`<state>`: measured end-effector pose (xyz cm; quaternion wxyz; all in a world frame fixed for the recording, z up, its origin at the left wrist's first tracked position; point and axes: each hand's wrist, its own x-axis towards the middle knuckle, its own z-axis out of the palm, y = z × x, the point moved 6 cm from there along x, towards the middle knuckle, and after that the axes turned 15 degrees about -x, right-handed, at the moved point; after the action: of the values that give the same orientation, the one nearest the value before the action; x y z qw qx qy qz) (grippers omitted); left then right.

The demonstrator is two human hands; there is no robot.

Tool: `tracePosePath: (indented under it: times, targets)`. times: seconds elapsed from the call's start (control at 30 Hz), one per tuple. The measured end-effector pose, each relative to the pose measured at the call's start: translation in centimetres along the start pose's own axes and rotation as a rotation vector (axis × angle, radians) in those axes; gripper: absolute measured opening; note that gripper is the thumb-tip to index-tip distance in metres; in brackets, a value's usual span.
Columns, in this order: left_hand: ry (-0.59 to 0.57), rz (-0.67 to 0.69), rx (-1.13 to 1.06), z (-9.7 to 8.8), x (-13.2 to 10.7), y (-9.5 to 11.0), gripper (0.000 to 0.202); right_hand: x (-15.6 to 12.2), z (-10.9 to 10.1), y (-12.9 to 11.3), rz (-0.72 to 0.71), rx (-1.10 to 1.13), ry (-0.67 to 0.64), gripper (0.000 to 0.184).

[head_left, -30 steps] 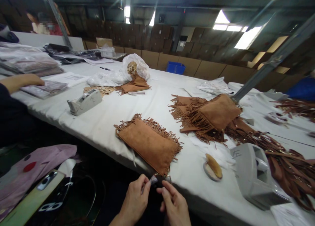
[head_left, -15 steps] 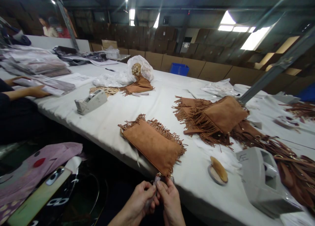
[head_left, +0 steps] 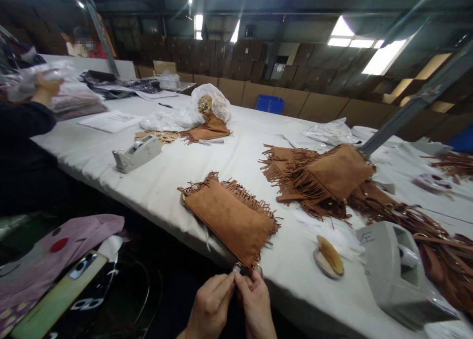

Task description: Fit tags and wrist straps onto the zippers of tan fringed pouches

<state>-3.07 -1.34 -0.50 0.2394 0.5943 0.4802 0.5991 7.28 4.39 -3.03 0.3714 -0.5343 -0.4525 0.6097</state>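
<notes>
At the white table's (head_left: 155, 181) near edge, the left hand (head_left: 209, 307) and right hand (head_left: 256, 307) pinch together on the metal ring (head_left: 256, 268) of the tan fringed suede pouch (head_left: 231, 218) lying flat above them.

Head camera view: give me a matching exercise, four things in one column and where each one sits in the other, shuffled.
1 tan fringed bag
2 blue bin
3 phone
4 nearest tape dispenser

a far side, by cardboard boxes
b lower left, off the table
c middle of the near table edge
d right, beside brown straps

Pairs: 1-c, 2-a, 3-b, 4-d
</notes>
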Motion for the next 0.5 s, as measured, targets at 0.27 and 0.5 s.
tracePosePath:
  times: [0.27,0.5]
  targets:
    - [-0.138,0.042,0.123,0.1,0.3,0.9,0.033,0.8,-0.6,1.2,0.091,-0.043,-0.021,0.06]
    - [-0.171,-0.682,-0.172,1.6,-2.1,-1.8,0.038,1.0,-0.4,1.6,0.146,0.014,-0.001,0.064]
